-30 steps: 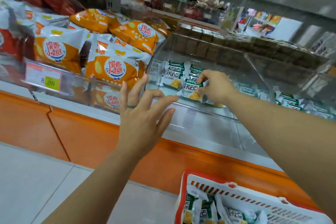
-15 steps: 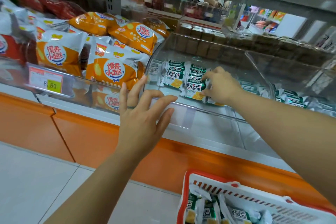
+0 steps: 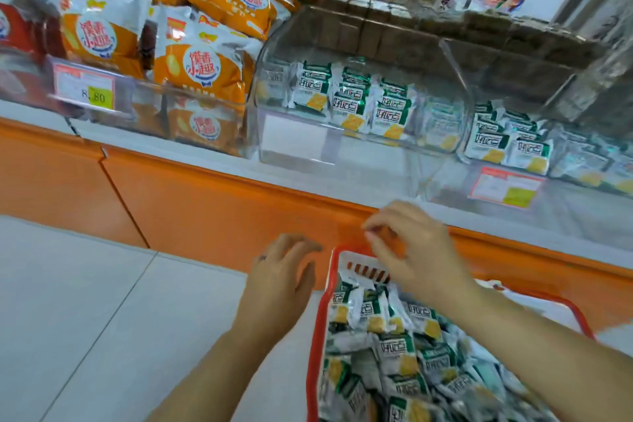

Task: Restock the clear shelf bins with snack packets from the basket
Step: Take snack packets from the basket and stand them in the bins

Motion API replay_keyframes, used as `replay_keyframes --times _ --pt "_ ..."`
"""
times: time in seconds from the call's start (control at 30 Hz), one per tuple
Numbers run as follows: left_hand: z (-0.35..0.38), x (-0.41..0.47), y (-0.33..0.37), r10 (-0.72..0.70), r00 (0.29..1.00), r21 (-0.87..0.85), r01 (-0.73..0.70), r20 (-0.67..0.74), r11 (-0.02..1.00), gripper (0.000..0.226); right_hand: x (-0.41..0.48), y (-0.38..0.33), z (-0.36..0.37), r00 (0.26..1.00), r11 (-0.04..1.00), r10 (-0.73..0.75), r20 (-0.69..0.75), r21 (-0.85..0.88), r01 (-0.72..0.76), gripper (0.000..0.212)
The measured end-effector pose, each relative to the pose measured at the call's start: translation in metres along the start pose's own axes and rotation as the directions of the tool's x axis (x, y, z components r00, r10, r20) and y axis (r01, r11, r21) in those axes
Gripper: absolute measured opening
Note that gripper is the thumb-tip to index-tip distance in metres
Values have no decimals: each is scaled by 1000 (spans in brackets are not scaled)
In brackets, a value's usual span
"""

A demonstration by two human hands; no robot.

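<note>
A red and white basket (image 3: pixel 317 325) on the floor at the lower right holds several green and white snack packets (image 3: pixel 394 353). Above it, a clear shelf bin (image 3: pixel 274 55) contains a few of the same packets (image 3: pixel 352 103) standing near its front. My right hand (image 3: pixel 411 250) hovers over the basket's far rim, fingers loosely curled and holding nothing. My left hand (image 3: pixel 281 277) hangs just left of the basket, fingers relaxed and empty, a ring on one finger.
Orange snack bags (image 3: pixel 202 68) fill the bin to the left, with a price tag (image 3: pixel 85 89) reading 8.80. Another clear bin (image 3: pixel 513 144) of green packets stands to the right. An orange shelf base (image 3: pixel 212 202) runs below, above a pale tiled floor (image 3: pixel 85 319).
My right hand has left the packets in the clear bin and dropped down over the basket. My left hand has also come down from the bin front to beside the basket.
</note>
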State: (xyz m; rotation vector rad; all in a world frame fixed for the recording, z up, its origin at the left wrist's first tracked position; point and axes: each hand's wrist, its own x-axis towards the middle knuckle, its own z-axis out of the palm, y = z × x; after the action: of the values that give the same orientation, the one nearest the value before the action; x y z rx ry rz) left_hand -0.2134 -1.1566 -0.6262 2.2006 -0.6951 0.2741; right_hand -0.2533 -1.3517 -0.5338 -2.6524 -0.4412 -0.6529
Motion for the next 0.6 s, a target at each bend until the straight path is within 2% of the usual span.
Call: replay_keyframes --times 0.07,0.1,0.17,0.23,0.3,0.43,0.53,0.6 --pt "16 -19 -2 -114 978 -79 130 177 988 26 -36 12 21 970 986 164 179 -16 -164 11" --pt "23 -26 -2 -141 962 -109 171 234 979 28 -51 17 30 922 964 263 284 -31 -266 13" --pt "32 -35 1 -170 934 -139 223 314 965 34 -77 25 44 774 902 403 489 -70 -425 19" --pt "38 -39 4 -186 923 -153 248 336 957 36 -92 28 54 666 866 417 619 -48 -498 25" --pt "42 -41 6 -200 928 -160 260 314 952 36 -96 26 58 608 861 380 697 -28 -507 34" --pt "48 -46 7 -227 931 -181 285 287 941 37 -96 23 68 573 926 322 753 -125 -356 52" --pt "48 -45 7 -242 926 -185 303 291 935 39 -95 24 74 592 952 302 748 -201 -231 44" --pt "46 -43 9 -236 924 -172 296 301 940 40 -94 29 73 627 952 303 718 -203 -228 36"
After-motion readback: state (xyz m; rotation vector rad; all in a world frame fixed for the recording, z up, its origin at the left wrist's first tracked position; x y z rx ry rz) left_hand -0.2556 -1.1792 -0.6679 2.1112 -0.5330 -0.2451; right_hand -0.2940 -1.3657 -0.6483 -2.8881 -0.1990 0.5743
